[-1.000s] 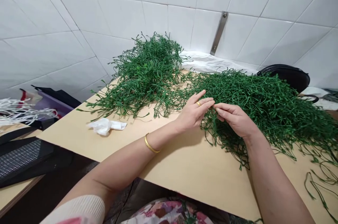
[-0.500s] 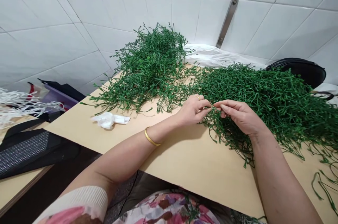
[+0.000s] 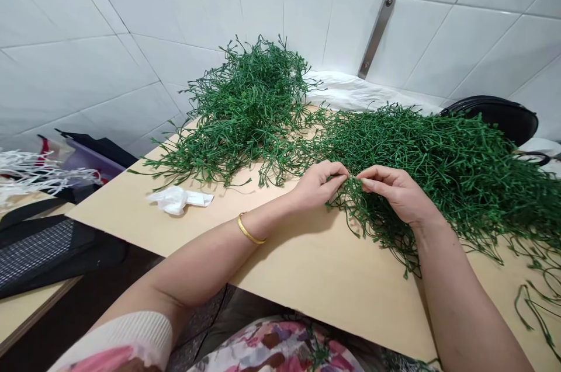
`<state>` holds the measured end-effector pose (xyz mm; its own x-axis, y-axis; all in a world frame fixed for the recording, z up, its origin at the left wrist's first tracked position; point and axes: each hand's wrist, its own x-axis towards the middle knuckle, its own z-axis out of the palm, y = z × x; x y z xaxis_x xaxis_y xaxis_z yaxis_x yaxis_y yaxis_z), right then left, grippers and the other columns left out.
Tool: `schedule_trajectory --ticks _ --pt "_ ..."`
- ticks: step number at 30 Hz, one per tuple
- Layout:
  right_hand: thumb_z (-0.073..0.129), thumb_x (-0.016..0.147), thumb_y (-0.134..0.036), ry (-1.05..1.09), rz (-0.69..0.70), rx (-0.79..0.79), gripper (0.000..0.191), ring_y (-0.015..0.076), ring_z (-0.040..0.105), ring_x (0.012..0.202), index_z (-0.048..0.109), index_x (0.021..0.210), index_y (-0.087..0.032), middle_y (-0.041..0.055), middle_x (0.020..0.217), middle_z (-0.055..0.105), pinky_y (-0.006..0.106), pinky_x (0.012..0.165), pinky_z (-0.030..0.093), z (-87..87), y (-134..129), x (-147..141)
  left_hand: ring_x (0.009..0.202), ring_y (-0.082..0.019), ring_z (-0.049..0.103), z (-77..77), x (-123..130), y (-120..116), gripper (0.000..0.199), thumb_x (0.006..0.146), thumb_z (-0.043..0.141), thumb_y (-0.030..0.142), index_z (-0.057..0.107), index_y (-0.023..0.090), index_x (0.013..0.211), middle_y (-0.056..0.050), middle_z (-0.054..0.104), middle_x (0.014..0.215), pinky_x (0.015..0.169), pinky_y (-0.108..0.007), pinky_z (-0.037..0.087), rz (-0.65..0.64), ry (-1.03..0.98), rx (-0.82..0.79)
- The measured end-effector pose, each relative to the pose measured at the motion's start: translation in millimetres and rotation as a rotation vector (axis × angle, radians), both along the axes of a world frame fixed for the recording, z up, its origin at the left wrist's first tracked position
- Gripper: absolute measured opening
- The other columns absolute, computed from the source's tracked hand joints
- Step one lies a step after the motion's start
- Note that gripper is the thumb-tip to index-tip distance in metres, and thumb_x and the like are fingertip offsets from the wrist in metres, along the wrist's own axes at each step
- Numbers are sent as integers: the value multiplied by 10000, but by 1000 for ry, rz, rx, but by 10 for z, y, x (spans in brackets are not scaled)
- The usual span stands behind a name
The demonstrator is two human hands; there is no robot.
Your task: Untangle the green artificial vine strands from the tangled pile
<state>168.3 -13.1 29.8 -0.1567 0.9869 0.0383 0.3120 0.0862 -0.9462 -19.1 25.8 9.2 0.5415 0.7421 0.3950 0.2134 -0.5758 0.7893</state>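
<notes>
My left hand [image 3: 319, 184] pinches a thin green plastic stem at the near edge of a big tangled heap of green stems [image 3: 421, 150]. Facing it, fingertips close by, my right hand [image 3: 390, 188] is also closed in a pinch on the green stem; most of that piece blends into the heap behind. Small forked tips show on many of the stems. A second green heap [image 3: 254, 97] rises farther back on the left of the tan table [image 3: 302, 261].
A crumpled white tissue [image 3: 175, 201] lies at the left of the table. White plastic sheeting [image 3: 350, 91] runs along the tiled wall, with a black round case [image 3: 495, 118] behind the right heap. White strands [image 3: 39, 173] and a black mesh bag [image 3: 39, 249] are at far left.
My right fingertips have moved slightly apart from my left ones and straightened a little. The left hand stays almost in place, and the view has shifted slightly.
</notes>
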Motion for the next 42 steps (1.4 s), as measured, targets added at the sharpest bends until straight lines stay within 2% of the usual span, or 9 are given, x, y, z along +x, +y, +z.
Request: schedule_trajectory --ticks 5,9,14,17,20,23,26,30,42 --pt "606 714 -353 -68 -22 71 186 112 470 642 615 736 -169 -13 644 538 255 639 376 -8 9 -39 698 -103 524 25 -1 -6 193 757 523 287 631 136 812 -16 610 736 675 -242 411 -67 -36 -117" --pt "572 746 -340 -105 -84 157 167 124 484 641 600 761 -176 1 669 546 269 626 391 -55 32 -50 613 -87 494 27 2 -3 163 698 586 278 634 127 733 1 572 636 601 -226 393 -118 -15 -204" --pt "491 805 -267 -413 -424 687 116 199 513 878 584 816 -198 65 874 564 352 797 398 -18 -32 -120 620 -77 460 21 23 -17 113 709 554 216 568 127 640 9 526 626 614 -224 378 -6 -122 -255" --pt "471 823 -248 -452 -435 825 116 186 524 801 551 749 -208 56 790 557 338 772 410 32 -104 -201 582 -70 411 22 21 -13 160 744 524 253 534 127 646 20 480 597 568 -219 343 50 -169 -315" --pt "470 832 -267 -437 -264 718 138 169 532 741 558 743 -208 51 768 570 314 711 423 23 -117 -264 570 -67 375 16 14 -3 192 763 504 284 506 130 648 36 429 583 555 -217 320 58 -205 -291" --pt "513 812 -303 -407 -143 581 142 172 540 808 593 870 -201 63 882 583 314 737 429 -46 -64 -280 585 -68 374 8 12 -5 186 769 492 280 508 130 659 38 425 598 569 -216 320 20 -223 -268" --pt "541 793 -325 -304 -81 469 193 163 537 826 598 925 -197 53 926 585 301 745 427 -115 -13 -259 615 -73 408 6 15 -20 150 754 503 245 538 121 679 27 471 628 599 -219 334 -36 -192 -282" --pt "530 792 -343 -190 -81 330 180 135 512 701 603 809 -178 14 755 579 261 642 401 -140 -1 -228 619 -76 413 14 20 -43 154 759 495 246 558 116 707 21 486 638 604 -221 334 -107 -141 -316" --pt "399 864 -346 -372 83 247 228 108 371 604 477 714 -193 -25 634 418 243 570 300 -56 4 -154 572 -66 378 9 26 -11 233 784 460 287 603 110 733 28 473 592 550 -200 319 -170 0 -263"
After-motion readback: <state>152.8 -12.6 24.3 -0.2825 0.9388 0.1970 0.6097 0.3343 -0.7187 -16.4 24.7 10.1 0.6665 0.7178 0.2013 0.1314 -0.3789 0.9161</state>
